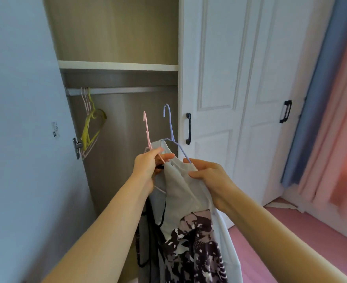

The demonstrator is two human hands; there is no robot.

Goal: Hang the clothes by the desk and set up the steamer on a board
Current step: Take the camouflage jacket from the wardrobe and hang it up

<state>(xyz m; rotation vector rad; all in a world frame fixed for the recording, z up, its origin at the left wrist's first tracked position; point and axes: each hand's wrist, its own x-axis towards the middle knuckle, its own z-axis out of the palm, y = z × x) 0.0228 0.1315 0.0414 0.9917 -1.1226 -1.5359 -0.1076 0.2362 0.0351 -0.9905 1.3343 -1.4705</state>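
Observation:
In front of the open wardrobe I hold several clothes on hangers. My left hand (148, 166) pinches the pink hanger (147, 131) together with the neck of a pale grey garment (180, 193). My right hand (211, 178) grips the grey garment at the shoulder, by the arm of the blue hanger (170, 127). A dark patterned garment (195, 248) and a dark strappy one (148, 242) hang below. Both hanger hooks point up, free of the rail (127, 90). No steamer or board is in view.
Several yellow and pink empty hangers (90, 123) hang at the rail's left end. The open wardrobe door (21, 139) stands at my left, closed white doors with black handles (188, 128) at my right. Blue and pink curtains (332, 119) hang far right over a pink floor.

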